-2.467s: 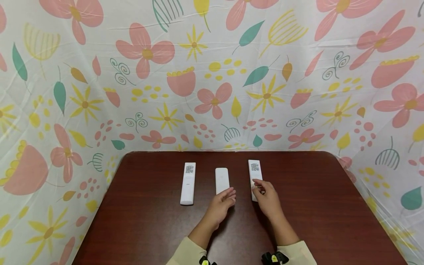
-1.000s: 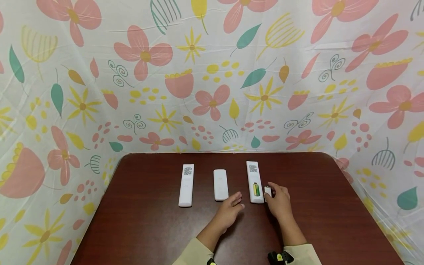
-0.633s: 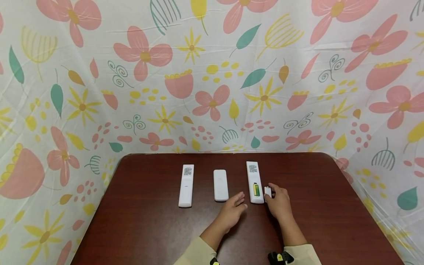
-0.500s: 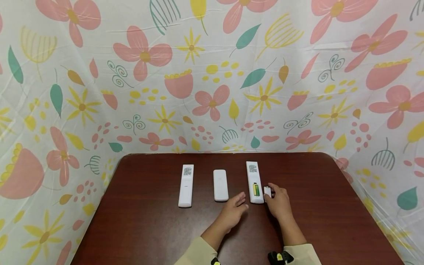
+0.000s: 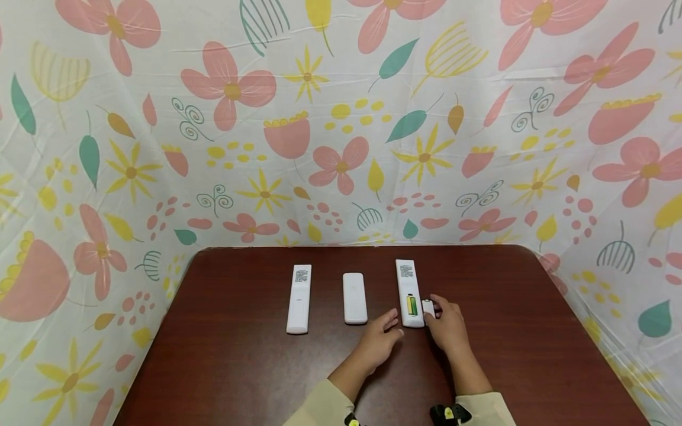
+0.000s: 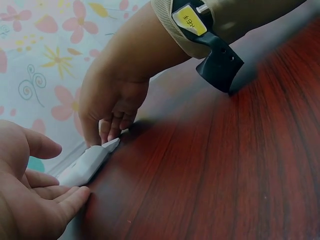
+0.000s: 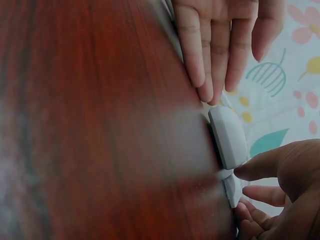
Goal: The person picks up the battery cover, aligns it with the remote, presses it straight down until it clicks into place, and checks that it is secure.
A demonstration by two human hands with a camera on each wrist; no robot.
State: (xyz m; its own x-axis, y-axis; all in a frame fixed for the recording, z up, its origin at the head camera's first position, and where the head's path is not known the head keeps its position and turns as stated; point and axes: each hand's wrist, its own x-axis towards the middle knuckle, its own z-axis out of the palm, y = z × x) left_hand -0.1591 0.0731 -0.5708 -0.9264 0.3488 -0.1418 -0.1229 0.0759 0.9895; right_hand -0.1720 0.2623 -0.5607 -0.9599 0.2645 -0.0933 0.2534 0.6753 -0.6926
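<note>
A white remote control (image 5: 408, 281) lies face down on the brown table, its battery bay uncovered and a green-yellow battery (image 5: 412, 305) showing inside. Just right of it, my right hand (image 5: 450, 325) holds a small white battery cover (image 5: 428, 307) by its edges at the table surface. The right wrist view has that cover (image 7: 231, 190) close beside the remote (image 7: 228, 137), with the thumb near the gap. My left hand (image 5: 376, 342) hovers left of the remote's near end, fingers extended and holding nothing. Its palm (image 6: 25, 185) shows in the left wrist view.
Two more white remotes lie to the left: a smaller rounded one (image 5: 354, 298) in the middle and a long one (image 5: 299, 299) with a printed label. A flower-patterned cloth (image 5: 341, 118) hangs behind and beside the table (image 5: 224, 367).
The battery cover has come off the right remote and sits at its right side, exposing the battery. Lately my right hand shifts it slightly left. My left hand has drifted right.
</note>
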